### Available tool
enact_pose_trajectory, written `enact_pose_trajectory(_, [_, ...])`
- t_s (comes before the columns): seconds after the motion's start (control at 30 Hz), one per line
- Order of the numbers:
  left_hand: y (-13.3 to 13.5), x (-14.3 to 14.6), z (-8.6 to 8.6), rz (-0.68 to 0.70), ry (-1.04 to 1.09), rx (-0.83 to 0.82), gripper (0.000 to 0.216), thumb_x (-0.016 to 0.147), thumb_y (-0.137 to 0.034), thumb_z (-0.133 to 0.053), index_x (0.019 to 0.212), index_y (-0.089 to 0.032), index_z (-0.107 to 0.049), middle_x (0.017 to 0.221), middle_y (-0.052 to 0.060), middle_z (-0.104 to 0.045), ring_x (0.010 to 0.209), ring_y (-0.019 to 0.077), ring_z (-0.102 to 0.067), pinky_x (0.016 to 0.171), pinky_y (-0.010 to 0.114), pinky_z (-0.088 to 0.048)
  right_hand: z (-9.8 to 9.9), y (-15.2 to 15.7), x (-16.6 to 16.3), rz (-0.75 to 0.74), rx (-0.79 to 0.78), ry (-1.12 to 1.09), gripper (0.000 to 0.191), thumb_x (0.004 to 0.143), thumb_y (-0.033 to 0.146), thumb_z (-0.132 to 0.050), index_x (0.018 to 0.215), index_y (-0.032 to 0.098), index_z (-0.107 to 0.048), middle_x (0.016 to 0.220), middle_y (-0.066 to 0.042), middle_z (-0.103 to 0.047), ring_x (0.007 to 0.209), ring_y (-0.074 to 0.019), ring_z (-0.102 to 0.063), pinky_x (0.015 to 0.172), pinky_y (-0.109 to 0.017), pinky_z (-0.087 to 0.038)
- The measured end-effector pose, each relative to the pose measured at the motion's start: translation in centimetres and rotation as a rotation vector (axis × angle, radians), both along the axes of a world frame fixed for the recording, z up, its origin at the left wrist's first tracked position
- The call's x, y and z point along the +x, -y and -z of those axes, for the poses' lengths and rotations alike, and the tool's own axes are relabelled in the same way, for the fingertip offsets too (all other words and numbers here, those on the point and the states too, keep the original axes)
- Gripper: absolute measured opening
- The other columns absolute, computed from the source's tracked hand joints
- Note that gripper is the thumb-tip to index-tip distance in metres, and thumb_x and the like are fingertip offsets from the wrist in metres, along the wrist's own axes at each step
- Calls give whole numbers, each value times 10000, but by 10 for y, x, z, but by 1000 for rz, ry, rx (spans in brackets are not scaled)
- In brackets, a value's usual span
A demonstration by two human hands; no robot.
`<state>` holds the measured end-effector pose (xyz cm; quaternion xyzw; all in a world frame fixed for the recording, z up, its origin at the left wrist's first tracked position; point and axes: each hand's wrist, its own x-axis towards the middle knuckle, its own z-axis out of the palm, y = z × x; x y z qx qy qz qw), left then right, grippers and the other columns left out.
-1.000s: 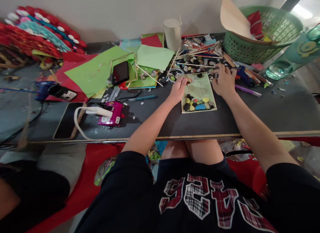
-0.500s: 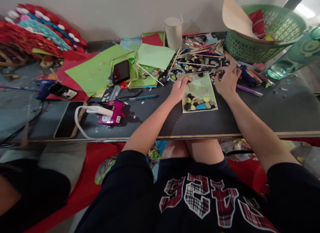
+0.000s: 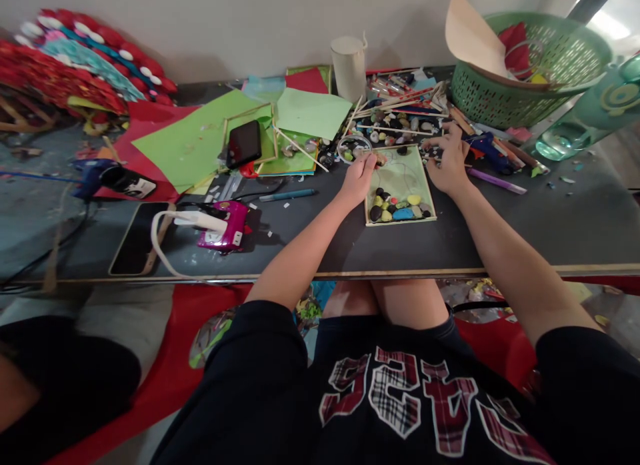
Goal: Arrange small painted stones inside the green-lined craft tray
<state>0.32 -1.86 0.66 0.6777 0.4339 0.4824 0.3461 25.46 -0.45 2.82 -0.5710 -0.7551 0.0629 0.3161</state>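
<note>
A pale green panel (image 3: 400, 175) with a thin wooden frame lies flat on the table, with faint curved lines drawn on it. Black, yellow, grey and blue pebbles (image 3: 403, 213) cover its near end. At the panel's upper left corner, my left hand (image 3: 358, 177) is closed, with a small reddish-brown pebble (image 3: 381, 159) at its fingertips. My right hand (image 3: 449, 162) hovers by the panel's right edge, fingers apart and bent, with no object visible in them. Beyond the panel is a pile of loose pebbles (image 3: 395, 137), and a clear round ring-like lid (image 3: 354, 147) sits beside my left hand.
A green basket (image 3: 525, 102) and a water bottle (image 3: 575, 118) stand back right. Blue glue guns lie at right (image 3: 487, 148) and left (image 3: 93, 175). A pink power adapter (image 3: 233, 226), phones, coloured paper (image 3: 193, 142) and a white cylinder (image 3: 349, 68) occupy the left and back.
My right hand has shifted slightly left and lower, closer to the panel's right edge, its fingers still apart. My left hand and the panel stay where they were.
</note>
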Motion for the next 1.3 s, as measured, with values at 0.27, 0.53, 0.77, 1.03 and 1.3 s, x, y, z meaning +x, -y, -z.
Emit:
enact_pose_trajectory(0.27, [-1, 0, 2, 4, -1, 5, 856, 869, -899, -239, 961, -191, -712, 926, 99, -695, 936, 216, -700, 898, 332, -543, -2, 2, 2, 63, 23, -16, 586, 813, 258, -555, 1388, 228, -445, 1345, -141, -699, 1387, -368, -508, 1169, -694, -286])
enact_pose_trajectory(0.53, [-1, 1, 3, -2, 13, 16, 839, 879, -889, -256, 958, -188, -710, 904, 99, -677, 933, 219, -692, 920, 356, -538, -7, 9, -4, 153, 56, -44, 613, 781, 178, -504, 1388, 209, -426, 1150, -119, -791, 1283, -361, -612, 1164, -712, -281])
enact_pose_trajectory(0.77, [-2, 0, 4, 1, 11, 10, 833, 880, -898, -258, 937, -196, -702, 876, 87, -657, 916, 217, -668, 905, 356, -529, 2, 3, -1, 235, 83, -92, 537, 786, 175, -497, 1314, 246, -435, 1079, -67, -810, 1186, -334, -668, 1117, -702, -384])
enact_pose_trajectory(1.03, [-2, -1, 4, 4, -2, 16, 811, 906, -884, -258, 938, -204, -698, 865, 80, -648, 899, 206, -660, 886, 332, -531, 8, 0, -3, 255, 49, -125, 439, 830, 268, -504, 1254, 259, -391, 1160, -118, -757, 945, -307, -715, 858, -534, -562])
enact_pose_trajectory(1.3, [2, 0, -1, 38, -40, 25, 842, 905, -881, -247, 960, -197, -734, 943, 103, -706, 922, 216, -682, 924, 363, -544, 1, 8, -7, 224, 36, -96, 430, 925, 369, -486, 1325, 263, -368, 1321, -154, -676, 1016, -311, -730, 921, -523, -561])
